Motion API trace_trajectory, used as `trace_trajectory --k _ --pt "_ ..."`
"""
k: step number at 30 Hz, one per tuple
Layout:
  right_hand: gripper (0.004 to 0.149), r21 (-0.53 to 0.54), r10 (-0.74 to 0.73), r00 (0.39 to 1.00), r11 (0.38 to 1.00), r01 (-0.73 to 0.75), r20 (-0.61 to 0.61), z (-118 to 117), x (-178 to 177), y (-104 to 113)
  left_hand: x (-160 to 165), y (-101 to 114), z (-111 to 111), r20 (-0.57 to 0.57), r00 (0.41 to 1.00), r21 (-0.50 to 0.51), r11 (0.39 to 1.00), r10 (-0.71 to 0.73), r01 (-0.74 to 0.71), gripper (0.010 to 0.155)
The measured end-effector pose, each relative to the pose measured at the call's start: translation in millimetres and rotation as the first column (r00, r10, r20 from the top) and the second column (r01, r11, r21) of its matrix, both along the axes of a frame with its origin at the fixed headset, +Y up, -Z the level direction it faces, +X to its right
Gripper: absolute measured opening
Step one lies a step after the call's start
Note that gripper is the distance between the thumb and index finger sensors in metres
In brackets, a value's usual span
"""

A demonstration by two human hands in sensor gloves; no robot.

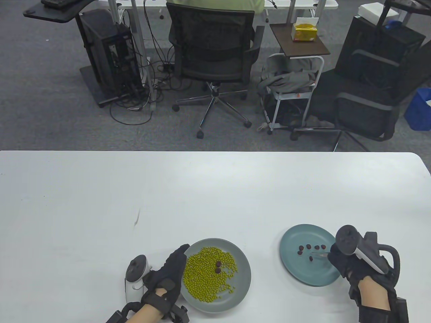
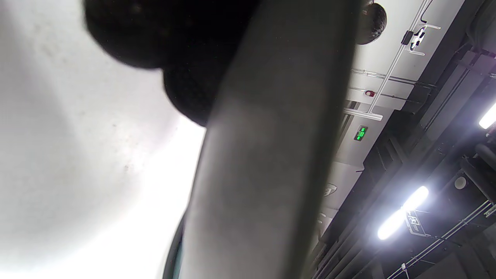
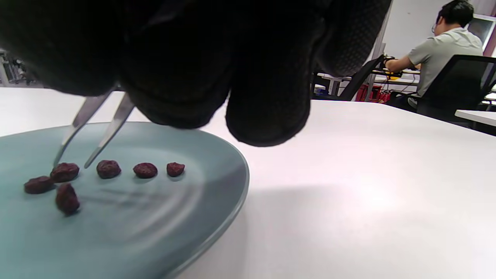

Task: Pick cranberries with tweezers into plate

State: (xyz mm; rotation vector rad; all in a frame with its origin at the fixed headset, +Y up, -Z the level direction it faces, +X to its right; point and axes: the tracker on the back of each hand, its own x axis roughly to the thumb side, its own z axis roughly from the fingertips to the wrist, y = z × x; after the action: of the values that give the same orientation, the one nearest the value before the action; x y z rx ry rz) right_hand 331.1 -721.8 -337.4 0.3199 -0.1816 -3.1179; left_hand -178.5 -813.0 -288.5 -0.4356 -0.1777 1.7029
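White table [image 1: 101,202] seen from above, with two plates near its front edge. At about 7 o'clock from the table's centre sits the grey plate [image 1: 244,269], spread with green beans [image 1: 205,274] and carrying two dark cranberries [image 1: 218,266] just right of the pile's middle. The left hand [image 1: 165,279] rests against this plate's 9 o'clock rim, fingers stretched along the edge and touching it (in the left wrist view the rim fills the frame, with dark fingertips [image 2: 186,58] pressed to it); it grips nothing that can be seen. At about 4 o'clock from the table's centre lies the teal plate [image 1: 296,269], holding six cranberries [image 3: 108,169]: four in a loose row and two more beside its left end in the right wrist view. The right hand [image 1: 350,265] hovers over this plate's 3 o'clock rim and pinches a pair of metal tweezers [image 3: 97,124]. Their two tips stand slightly apart, angled down to the row, one tip at a berry and the other just beside its neighbour; whether either touches cannot be told. Beyond the table, an office chair [image 1: 215,64].
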Motion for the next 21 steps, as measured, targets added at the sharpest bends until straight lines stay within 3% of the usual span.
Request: trace_trajectory --k 3,6,10,17,21 --pt "0.047 0.105 -0.048 0.999 0.993 0.047 0.013 3 2 9 0 0 0 0.0 1.0 -0.003 1.0 0.008 -0.008 0.061" --pt "0.047 0.229 -0.185 0.982 0.955 0.187 -0.028 6 -3 16 1 0 0 0.001 1.0 -0.003 1.0 0.008 -0.008 0.061" --pt "0.049 0.337 -0.174 0.98 0.92 0.198 -0.1 11 -24 21 1 0 1 0.003 1.0 -0.009 1.0 0.016 -0.016 0.061" --pt "0.049 0.394 -0.171 0.904 0.857 0.332 -0.392 32 -99 18 1 0 1 0.007 1.0 -0.017 0.999 0.029 -0.028 0.061" --pt "0.049 0.431 -0.059 0.835 0.835 0.342 -0.548 55 -151 21 3 0 2 0.019 0.999 -0.019 0.999 0.029 -0.028 0.061"
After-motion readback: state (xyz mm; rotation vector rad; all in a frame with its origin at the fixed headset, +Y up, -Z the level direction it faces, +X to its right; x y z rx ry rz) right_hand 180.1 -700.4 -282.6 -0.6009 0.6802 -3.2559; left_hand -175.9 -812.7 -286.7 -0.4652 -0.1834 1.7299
